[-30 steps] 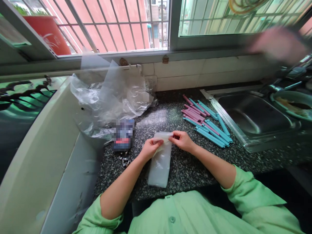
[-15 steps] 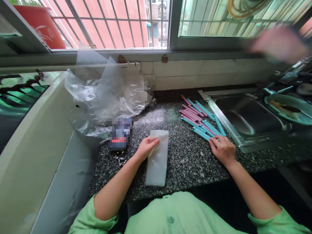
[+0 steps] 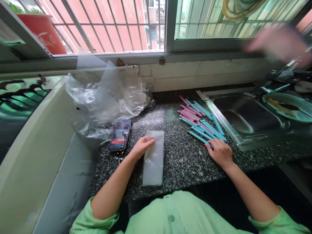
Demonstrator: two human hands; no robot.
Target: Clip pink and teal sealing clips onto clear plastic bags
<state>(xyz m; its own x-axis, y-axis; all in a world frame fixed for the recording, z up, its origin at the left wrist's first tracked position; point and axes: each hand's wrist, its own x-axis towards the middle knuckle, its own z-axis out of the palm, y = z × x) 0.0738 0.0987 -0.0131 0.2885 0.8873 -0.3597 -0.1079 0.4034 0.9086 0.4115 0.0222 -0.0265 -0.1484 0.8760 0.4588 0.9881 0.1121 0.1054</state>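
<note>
My left hand (image 3: 141, 148) grips the upper left side of a flat stack of frosted plastic bags (image 3: 154, 165), thumb on top and the other fingers hidden beneath. The stack lies lengthwise towards me, near the counter's front edge. My right hand (image 3: 221, 153) pinches the near end of a slim blue bag-sealing clip (image 3: 198, 138), which lies slanting just in front of the pile. Pink clips (image 3: 188, 115) and more blue clips (image 3: 206, 112) are heaped loosely beyond that hand, beside the sink.
Crumpled clear plastic bags (image 3: 114, 94) lie at the back left, with a blurred-out phone (image 3: 120, 135) before them. A steel sink (image 3: 246, 113) and a green basket (image 3: 302, 109) are on the right. Speckled counter (image 3: 182, 159) lies between my hands. A blurred pinkish shape (image 3: 280, 44) hangs upper right.
One blue clip has come away from the pile's near edge towards me, under my right hand's fingers. My left hand still holds the bags, and the view has shifted slightly.
</note>
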